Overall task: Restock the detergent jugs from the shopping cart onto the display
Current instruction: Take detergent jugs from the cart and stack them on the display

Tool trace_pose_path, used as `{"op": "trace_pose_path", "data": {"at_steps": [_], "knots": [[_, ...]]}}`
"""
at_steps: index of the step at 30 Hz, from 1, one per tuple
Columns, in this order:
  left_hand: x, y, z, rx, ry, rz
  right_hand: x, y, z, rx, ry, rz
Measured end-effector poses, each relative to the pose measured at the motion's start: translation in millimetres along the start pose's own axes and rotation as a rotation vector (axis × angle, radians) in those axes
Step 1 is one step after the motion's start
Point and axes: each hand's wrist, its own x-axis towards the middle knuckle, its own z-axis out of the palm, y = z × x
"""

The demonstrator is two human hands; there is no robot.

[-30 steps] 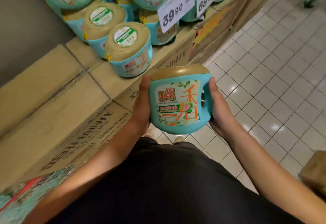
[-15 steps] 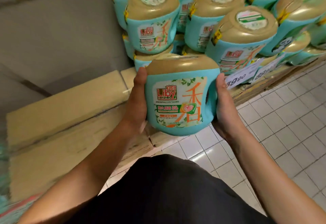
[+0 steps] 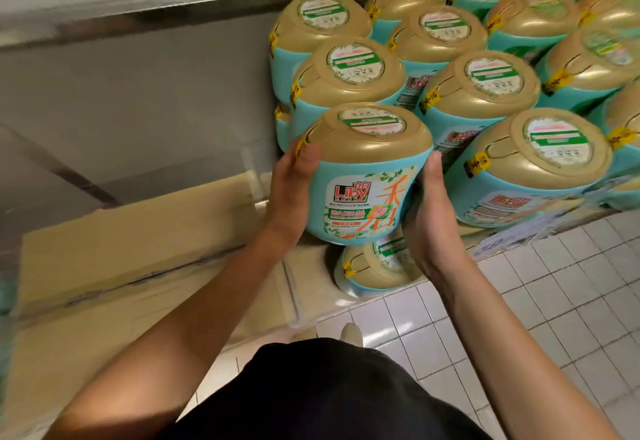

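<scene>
A teal detergent jug [image 3: 363, 193] with a gold cap and a Liby label is upright between both hands. My left hand [image 3: 294, 186] presses its left side and my right hand [image 3: 429, 217] grips its right side. The jug hangs just above a lower jug [image 3: 375, 263] that sits on the cardboard display base [image 3: 138, 242]. Right behind and beside it stands the stacked display of several matching jugs [image 3: 349, 75]. The shopping cart is out of view.
A grey metal wall [image 3: 138, 93] rises behind the cardboard base on the left. White tiled floor [image 3: 554, 301] runs along the right. A blurred price tag [image 3: 502, 242] hangs at the display's front edge. My shoe tip [image 3: 351, 334] shows below.
The jug has been lifted up and forward, from in front of my body over the floor to the edge of the stack. My view has swung toward the display.
</scene>
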Motion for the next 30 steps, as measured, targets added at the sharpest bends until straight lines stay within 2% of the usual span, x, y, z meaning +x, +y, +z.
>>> {"op": "trace_pose_path", "data": {"at_steps": [6,12,15,19,25,30], "knots": [[10.2,-28.0,-1.0,0.011,-0.112,0.044,11.4,8.3,-17.5,-0.100,0.014,-0.069],[20.4,-40.1,5.2,0.049,-0.177,0.226,6.4,17.2,-28.6,-0.180,-0.022,-0.196],[25.2,-46.8,5.9,0.205,-0.130,0.335,6.0,14.7,-30.4,-0.225,0.021,-0.254],[28.1,-52.2,4.5,0.370,-0.034,0.451,0.6,16.1,-30.5,-0.167,0.015,-0.221],[24.1,-60.6,12.1,0.242,-0.056,0.462,-4.3,24.0,-26.3,-0.284,0.112,-0.163],[22.2,-77.6,1.2,0.267,-0.105,0.401,-10.5,21.6,-22.8,-0.301,0.146,-0.165]]}}
